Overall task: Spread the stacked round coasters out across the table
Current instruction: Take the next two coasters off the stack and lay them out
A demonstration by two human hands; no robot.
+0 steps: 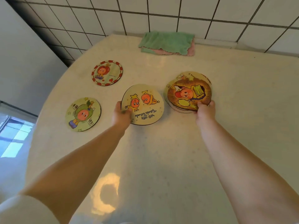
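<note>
Two round coasters lie flat on the cream table [161, 159]: a red-bordered coaster [107, 73] at the far left and a green coaster [83, 114] nearer me. My left hand [121, 114] grips the left edge of a yellow coaster [144, 105] with two orange figures and blue writing, tilted slightly above the table. My right hand [205, 110] holds the near edge of the remaining stack of coasters [188, 94], whose top one is brown with an orange figure. The stack's lower coasters are fanned out a little.
A folded green and pink cloth [167, 43] lies at the table's far edge against the white tiled wall [161, 13]. The table's curved left edge runs past the green coaster. Bare tabletop stretches to the right and towards me.
</note>
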